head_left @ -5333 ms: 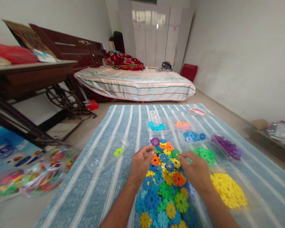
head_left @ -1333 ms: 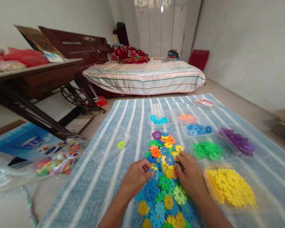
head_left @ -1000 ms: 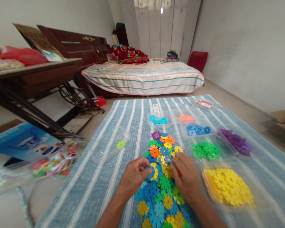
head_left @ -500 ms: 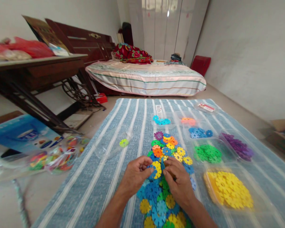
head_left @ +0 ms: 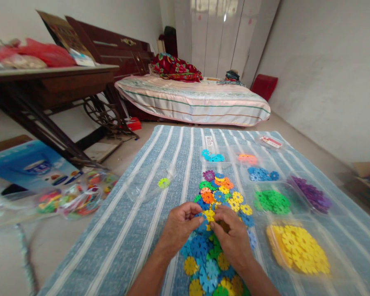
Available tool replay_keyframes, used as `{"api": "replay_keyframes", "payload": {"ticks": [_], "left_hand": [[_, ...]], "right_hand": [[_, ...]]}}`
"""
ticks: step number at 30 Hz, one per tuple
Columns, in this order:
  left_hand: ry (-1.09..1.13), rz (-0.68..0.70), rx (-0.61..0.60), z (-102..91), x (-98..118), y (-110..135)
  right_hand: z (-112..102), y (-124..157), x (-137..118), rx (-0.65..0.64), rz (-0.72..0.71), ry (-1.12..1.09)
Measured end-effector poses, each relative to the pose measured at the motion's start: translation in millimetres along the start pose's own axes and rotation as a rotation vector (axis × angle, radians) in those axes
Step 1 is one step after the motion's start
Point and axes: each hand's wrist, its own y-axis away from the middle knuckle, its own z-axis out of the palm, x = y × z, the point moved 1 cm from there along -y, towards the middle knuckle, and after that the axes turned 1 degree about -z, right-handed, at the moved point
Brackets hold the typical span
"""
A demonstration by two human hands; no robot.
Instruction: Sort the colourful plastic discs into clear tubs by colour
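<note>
My left hand [head_left: 184, 220] is closed in a pinch at a small group of notched plastic snowflake discs, a yellow disc [head_left: 209, 215] and a blue disc below it. My right hand [head_left: 233, 232] is closed from the other side, thumb and fingertips touching the same group. Its fingers partly hide what they hold. Both hands hover over a long pile of loose discs in yellow, blue, green and orange, including a blue disc [head_left: 199, 246]. A purple disc [head_left: 209, 176] and an orange disc [head_left: 206, 195] lie at the far end of the pile.
Clear boxes on the right hold yellow discs [head_left: 306, 248], green discs [head_left: 271, 201], purple discs [head_left: 310, 193], blue discs [head_left: 262, 173], orange discs [head_left: 247, 159] and light-blue discs [head_left: 214, 157]. A lime disc [head_left: 163, 182] lies in a clear container on the left of the striped cloth [head_left: 120, 230].
The discs at my fingertips have turned, and the blue-green disc seen edge-on in my right hand no longer stands apart from the yellow one. The view has shifted slightly.
</note>
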Motion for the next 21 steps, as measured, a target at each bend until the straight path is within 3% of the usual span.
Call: {"api": "replay_keyframes", "payload": {"ticks": [4, 7, 12, 17, 19, 21], "left_hand": [[0.014, -0.004, 0.015, -0.4, -3.9, -1.9], [-0.015, -0.013, 0.039, -1.3, -9.4, -3.1], [-0.089, -0.003, 0.096, -4.2, -16.3, -5.7], [-0.150, -0.014, 0.103, -5.0, -17.8, -7.8], [-0.181, -0.014, 0.094, -4.1, -18.3, -8.0], [-0.219, -0.003, 0.087, -3.2, -19.5, -8.4]], "right_hand": [[-7.0, -0.8, -5.7, -0.031, 0.029, -0.036], [-24.1, -1.0, -13.1, -0.038, 0.026, 0.029], [-88.1, 0.0, -16.4, 0.116, -0.120, 0.351], [-161.2, 7.5, 16.2, 0.196, -0.184, 0.725], [-171.6, 10.4, 28.0, 0.184, -0.212, 0.840], [-164.0, 12.2, 29.2, 0.186, -0.215, 0.853]]}}
